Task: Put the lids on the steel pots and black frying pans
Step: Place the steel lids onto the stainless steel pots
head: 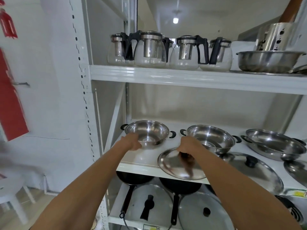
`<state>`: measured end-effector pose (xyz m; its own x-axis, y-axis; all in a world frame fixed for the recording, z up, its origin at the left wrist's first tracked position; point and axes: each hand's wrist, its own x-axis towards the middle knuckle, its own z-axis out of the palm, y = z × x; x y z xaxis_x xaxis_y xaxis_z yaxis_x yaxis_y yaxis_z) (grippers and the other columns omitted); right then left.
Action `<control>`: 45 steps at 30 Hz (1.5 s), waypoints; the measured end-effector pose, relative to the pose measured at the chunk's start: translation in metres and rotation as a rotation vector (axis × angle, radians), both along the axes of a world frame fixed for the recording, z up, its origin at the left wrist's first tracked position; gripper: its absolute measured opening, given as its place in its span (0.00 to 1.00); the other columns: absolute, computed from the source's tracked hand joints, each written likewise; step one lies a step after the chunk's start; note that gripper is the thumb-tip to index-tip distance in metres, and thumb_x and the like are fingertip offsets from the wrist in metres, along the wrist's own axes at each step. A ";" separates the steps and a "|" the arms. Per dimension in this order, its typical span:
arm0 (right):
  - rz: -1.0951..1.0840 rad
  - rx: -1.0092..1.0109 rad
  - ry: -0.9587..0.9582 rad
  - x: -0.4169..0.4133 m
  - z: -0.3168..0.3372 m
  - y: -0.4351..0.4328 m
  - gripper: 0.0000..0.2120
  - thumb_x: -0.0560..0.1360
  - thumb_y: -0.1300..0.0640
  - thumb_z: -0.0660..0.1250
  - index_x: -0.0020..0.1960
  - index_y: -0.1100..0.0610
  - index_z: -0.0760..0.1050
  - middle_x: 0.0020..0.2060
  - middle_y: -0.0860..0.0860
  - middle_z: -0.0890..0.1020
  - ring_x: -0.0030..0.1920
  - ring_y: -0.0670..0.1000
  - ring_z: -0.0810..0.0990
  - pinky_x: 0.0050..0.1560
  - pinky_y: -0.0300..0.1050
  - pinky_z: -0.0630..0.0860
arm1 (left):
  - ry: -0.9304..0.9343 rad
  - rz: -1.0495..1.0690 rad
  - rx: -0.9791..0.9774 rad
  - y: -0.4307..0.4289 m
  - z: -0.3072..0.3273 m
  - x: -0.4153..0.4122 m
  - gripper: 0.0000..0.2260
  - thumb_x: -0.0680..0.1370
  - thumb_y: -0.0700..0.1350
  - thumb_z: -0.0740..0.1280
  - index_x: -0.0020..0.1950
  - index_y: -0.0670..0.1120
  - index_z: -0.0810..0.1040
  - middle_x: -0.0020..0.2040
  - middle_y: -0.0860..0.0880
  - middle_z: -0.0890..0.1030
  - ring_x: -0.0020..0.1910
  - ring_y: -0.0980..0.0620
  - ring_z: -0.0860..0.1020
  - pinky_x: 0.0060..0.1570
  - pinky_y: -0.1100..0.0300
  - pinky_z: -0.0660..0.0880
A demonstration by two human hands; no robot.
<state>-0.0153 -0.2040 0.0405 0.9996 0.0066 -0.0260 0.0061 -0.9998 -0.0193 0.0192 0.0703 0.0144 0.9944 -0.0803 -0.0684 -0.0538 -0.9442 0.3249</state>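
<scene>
Three open steel pots stand on the middle shelf: the left pot (pixel 149 131), the middle pot (pixel 212 136) and the right pot (pixel 272 145). My left hand (pixel 132 142) grips the near rim of the left pot. My right hand (pixel 187 149) holds the knob of a steel lid (pixel 174 166), tilted at the shelf's front edge. Another steel lid (pixel 255 171) with a black knob lies to the right, and part of a third (pixel 297 170) shows beyond it. On the lower shelf sit two black frying pans (pixel 134 179) (pixel 181 185) and two glass lids (pixel 149 205) (pixel 202 211).
The upper shelf (pixel 182 77) carries several glass teapots (pixel 149 48), a steel basin (pixel 267 61) and a steel utensil holder (pixel 275 36). A white perforated upright (pixel 83 80) stands at the left. A white stool (pixel 13 193) sits on the floor to the left.
</scene>
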 end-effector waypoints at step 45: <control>0.068 0.439 -0.252 0.167 0.008 0.145 0.11 0.70 0.51 0.71 0.41 0.57 0.73 0.40 0.56 0.79 0.41 0.60 0.80 0.37 0.46 0.74 | -0.090 0.239 -0.109 0.043 0.007 0.112 0.14 0.81 0.41 0.61 0.64 0.36 0.73 0.62 0.37 0.79 0.62 0.38 0.78 0.54 0.54 0.74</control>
<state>0.1516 -0.0590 0.0483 0.9714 0.0282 0.2359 0.1296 -0.8951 -0.4266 0.1310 0.1134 0.0214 0.9878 0.1549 0.0172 0.1326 -0.8934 0.4292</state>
